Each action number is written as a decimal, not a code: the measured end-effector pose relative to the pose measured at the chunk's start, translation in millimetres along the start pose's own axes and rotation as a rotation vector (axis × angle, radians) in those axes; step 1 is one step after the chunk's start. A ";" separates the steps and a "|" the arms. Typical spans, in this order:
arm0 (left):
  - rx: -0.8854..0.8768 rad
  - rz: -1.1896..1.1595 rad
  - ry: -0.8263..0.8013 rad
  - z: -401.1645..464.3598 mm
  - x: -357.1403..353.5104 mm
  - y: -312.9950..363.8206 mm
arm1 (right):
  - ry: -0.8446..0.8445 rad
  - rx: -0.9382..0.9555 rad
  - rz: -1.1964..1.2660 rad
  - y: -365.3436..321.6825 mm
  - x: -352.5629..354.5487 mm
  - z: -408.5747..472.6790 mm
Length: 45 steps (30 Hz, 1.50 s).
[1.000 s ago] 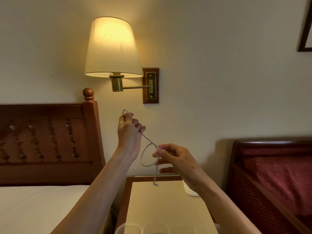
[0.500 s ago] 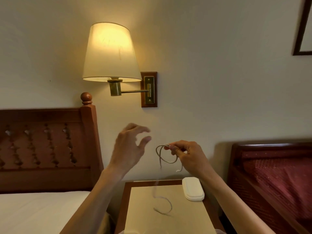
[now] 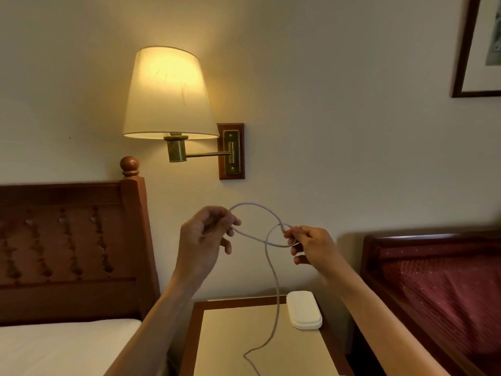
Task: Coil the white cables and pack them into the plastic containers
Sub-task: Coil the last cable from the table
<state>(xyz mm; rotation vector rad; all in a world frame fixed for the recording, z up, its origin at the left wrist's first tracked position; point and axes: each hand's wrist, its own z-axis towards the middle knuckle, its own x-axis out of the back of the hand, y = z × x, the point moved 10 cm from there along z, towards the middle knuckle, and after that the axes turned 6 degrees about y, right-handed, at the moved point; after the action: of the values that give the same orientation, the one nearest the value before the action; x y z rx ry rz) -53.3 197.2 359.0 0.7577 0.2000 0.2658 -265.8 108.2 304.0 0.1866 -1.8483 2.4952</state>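
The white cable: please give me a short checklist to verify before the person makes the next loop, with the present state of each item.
1. Left hand holds the white cable: ok, fingers are curled on it.
2. Right hand pinches the crossing of the loop: ok.
3. One loop formed between the hands: ok, it arches above them.
4. Loose tail free of knots: cannot tell, it hangs down to the bedside table and leaves the picture.
5. Tail clear of the white case: ok, it passes to its left.
6. Plastic container ready: cannot tell, none is in view.
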 end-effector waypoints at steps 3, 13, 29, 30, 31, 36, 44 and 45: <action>0.078 -0.066 0.026 1.1 -2.3 -11.3 | -0.090 -0.093 0.102 10.5 -13.2 1.2; 0.070 -0.038 0.039 21.0 -17.4 -8.4 | -0.060 -0.334 0.357 28.3 -28.1 11.3; -0.314 0.398 -0.229 47.4 -74.7 15.4 | -0.454 -0.180 0.601 -83.5 -23.0 -10.7; -0.246 0.364 -0.261 43.2 -75.6 2.0 | -0.449 -0.168 0.655 -90.1 -16.9 -7.7; -0.156 0.291 -0.298 37.0 -76.9 -12.5 | -0.438 -0.151 0.699 -96.8 -9.7 -4.1; 0.096 0.231 -0.389 -6.2 -75.3 -73.7 | -0.335 -0.077 0.816 -108.6 34.0 18.7; -0.137 0.616 -0.898 -35.0 -131.5 -25.0 | -0.110 0.132 0.053 -83.2 41.8 29.3; -0.199 0.597 -0.860 -24.9 -133.3 -7.7 | -0.150 0.133 -0.021 -78.2 31.9 25.6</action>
<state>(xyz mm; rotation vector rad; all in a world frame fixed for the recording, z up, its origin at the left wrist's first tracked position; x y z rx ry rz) -185.1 166.9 347.0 0.6605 -0.8682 0.4884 -288.0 105.2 389.4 0.4056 -1.7181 2.6585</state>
